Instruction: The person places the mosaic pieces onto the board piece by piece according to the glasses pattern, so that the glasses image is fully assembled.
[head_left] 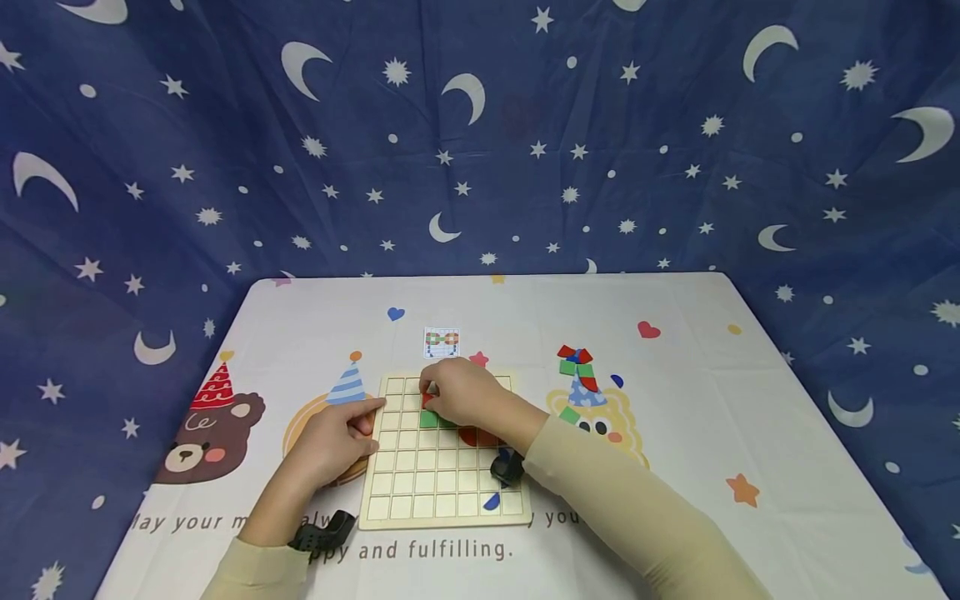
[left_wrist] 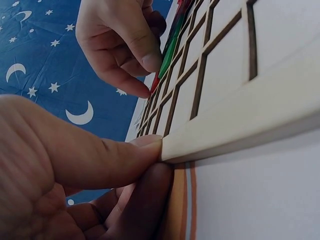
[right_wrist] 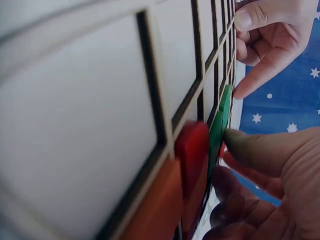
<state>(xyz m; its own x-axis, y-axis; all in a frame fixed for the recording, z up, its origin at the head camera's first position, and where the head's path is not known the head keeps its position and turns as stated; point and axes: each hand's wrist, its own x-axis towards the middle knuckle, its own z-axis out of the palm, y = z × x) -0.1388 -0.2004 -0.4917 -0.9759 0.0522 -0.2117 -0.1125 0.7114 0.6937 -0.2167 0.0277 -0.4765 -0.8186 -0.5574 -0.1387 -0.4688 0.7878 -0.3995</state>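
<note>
A pale wooden grid board (head_left: 424, 483) lies on the table. My left hand (head_left: 327, 443) rests at its left edge, index finger and thumb spread apart along the frame. In the left wrist view that thumb (left_wrist: 145, 145) presses against the wooden rim. Over the upper part of the grid, my right hand (head_left: 467, 393) pinches a small red tile (head_left: 427, 401). Just below it, a green tile (head_left: 428, 419) sits in a cell. Another red piece (right_wrist: 192, 150) and an orange piece (right_wrist: 155, 205) lie on the board under the right wrist. A blue curved piece (head_left: 491, 501) is near the lower right corner.
Behind the board lies a small printed card (head_left: 442, 342) with a coloured pattern. To the right is a loose cluster of red, green and blue pieces (head_left: 576, 367), with a blue half-round piece (head_left: 617, 381) and a green piece (head_left: 569, 415) apart from it. A starry blue curtain (head_left: 517, 167) hangs behind.
</note>
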